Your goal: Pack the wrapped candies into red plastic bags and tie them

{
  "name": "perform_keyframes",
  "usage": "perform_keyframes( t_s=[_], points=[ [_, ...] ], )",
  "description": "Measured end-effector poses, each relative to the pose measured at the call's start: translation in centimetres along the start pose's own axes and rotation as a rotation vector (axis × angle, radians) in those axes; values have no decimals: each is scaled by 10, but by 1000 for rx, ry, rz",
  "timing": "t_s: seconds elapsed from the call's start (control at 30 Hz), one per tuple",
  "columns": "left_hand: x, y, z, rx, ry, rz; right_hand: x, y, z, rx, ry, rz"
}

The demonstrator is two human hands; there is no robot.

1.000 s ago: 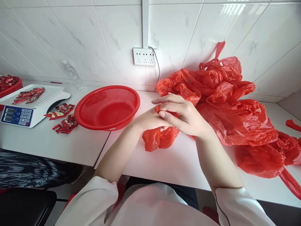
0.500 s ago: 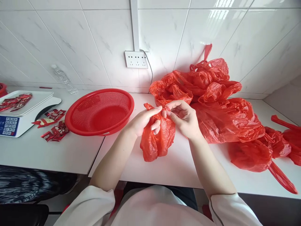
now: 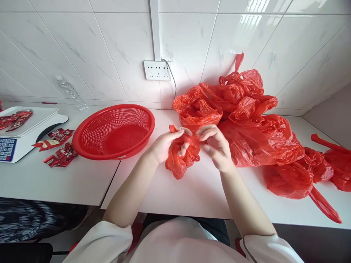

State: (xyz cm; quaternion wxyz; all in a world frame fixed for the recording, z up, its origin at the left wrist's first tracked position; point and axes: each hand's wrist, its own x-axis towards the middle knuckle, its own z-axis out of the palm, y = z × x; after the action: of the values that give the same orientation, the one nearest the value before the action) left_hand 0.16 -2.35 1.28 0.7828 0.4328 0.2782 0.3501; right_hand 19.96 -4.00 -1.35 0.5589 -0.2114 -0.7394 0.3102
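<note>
A thin red plastic bag [image 3: 177, 166] is bunched up above the white table in front of me. My left hand [image 3: 163, 145] is closed on it, with its thumb on top and a fingertip showing through the folds. On the other side, my right hand [image 3: 218, 151] has its fingers curled at the bag's right edge, pinching the plastic. Both hands are a little above the tabletop, between the red basket [image 3: 78, 147] and the heap of red plastic bags [image 3: 255, 142]. Whether anything is inside the bag I cannot tell.
Several red bags lie on the right, one tied bag [image 3: 290, 180] near the front edge. Leftward are red snack packets [image 3: 64, 155], a scale [image 3: 30, 140] with packets on its tray, and a clear plastic bottle [image 3: 71, 93]. A power socket [image 3: 157, 70] is on the tiled wall.
The bag has been gathered up smaller and its lower end hangs less far down. My right hand has shifted slightly down at its edge. The view has moved a little.
</note>
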Motion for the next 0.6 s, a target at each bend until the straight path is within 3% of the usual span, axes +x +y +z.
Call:
perform_keyframes(
  t_s=[0.07,0.17,0.23,0.33,0.4,0.5,0.6],
  points=[
    [-4,-2,6,201,-48,9,-1,11,10,111,129,133],
    [-12,-6,14,487,16,46,-3,25,25,195,54,386],
    [-18,-9,17,707,130,101,-5,31,31,184,46,464],
    [-24,-13,16,1013,370,331,-8,34,33,111,117,487],
    [-25,-17,14,1091,450,546,-8,34,31,98,105,486],
    [-21,-26,8,1047,311,795,-7,33,31,141,-33,491],
    [-15,-32,4,995,120,846,-7,33,35,200,-114,462]
  ],
)
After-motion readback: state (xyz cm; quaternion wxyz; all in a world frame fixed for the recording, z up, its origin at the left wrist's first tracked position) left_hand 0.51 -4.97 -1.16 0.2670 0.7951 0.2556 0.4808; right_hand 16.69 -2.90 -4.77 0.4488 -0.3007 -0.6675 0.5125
